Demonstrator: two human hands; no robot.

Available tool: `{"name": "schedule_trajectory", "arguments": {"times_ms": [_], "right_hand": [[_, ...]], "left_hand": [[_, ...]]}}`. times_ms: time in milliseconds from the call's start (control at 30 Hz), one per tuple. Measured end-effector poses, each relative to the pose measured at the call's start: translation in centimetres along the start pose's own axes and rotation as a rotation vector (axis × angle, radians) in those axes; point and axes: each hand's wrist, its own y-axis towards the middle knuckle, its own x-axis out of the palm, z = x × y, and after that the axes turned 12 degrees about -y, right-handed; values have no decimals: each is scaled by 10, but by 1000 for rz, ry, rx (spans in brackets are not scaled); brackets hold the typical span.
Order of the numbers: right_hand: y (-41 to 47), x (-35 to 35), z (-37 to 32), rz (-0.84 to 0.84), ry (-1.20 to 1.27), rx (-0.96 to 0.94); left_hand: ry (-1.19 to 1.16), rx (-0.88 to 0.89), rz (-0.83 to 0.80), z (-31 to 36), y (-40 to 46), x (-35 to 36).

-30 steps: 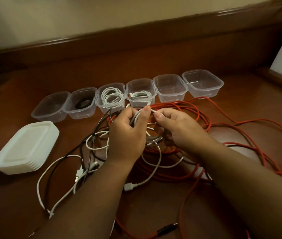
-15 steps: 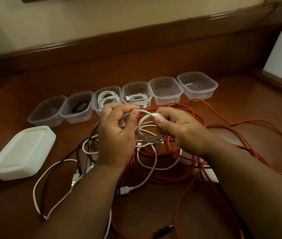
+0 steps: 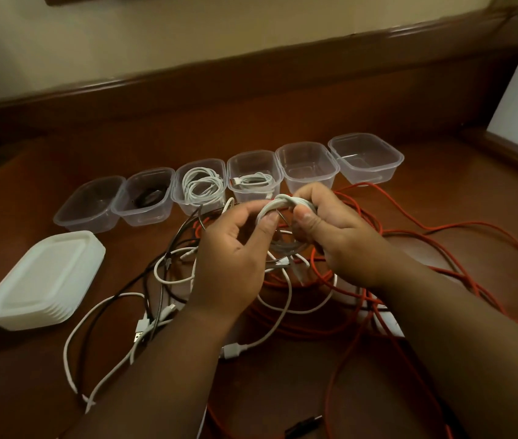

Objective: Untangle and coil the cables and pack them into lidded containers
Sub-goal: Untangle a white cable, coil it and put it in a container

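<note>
Left hand (image 3: pixel 232 258): fingers are curled, and the thumb and forefinger pinch the left side of a white cable coil (image 3: pixel 283 205). The back of the hand is turned to the camera, the forearm rising from the lower edge.
Right hand (image 3: pixel 333 236): fingers are wrapped over the coil's top right and the thumb is pressed under it. The forearm enters from the lower right.
White cable coil: held between both hands above the table, its loose end trailing down to a white plug (image 3: pixel 231 350).
Cable tangle: white, black and orange cable (image 3: pixel 460 228) loops are spread on the brown table (image 3: pixel 283 394) beneath the hands.
Containers: six clear tubs (image 3: pixel 306 164) are lined up behind the hands; three hold coiled cables.
Lids: a white stack of lids (image 3: pixel 44 280) is set at the left.
</note>
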Motion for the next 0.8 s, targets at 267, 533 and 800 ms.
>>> {"name": "schedule_trajectory", "arguments": {"times_ms": [267,533,800], "right_hand": [[3,2,4,102,-99,5],[5,8,6,77,-364,13],[2,5,2,90,-503,-12]], "left_hand": [[-520,-455,-13,4,6,0],[-971,-724,-129,4,6,-3],[-290,-318,0,8,0,6]]}}
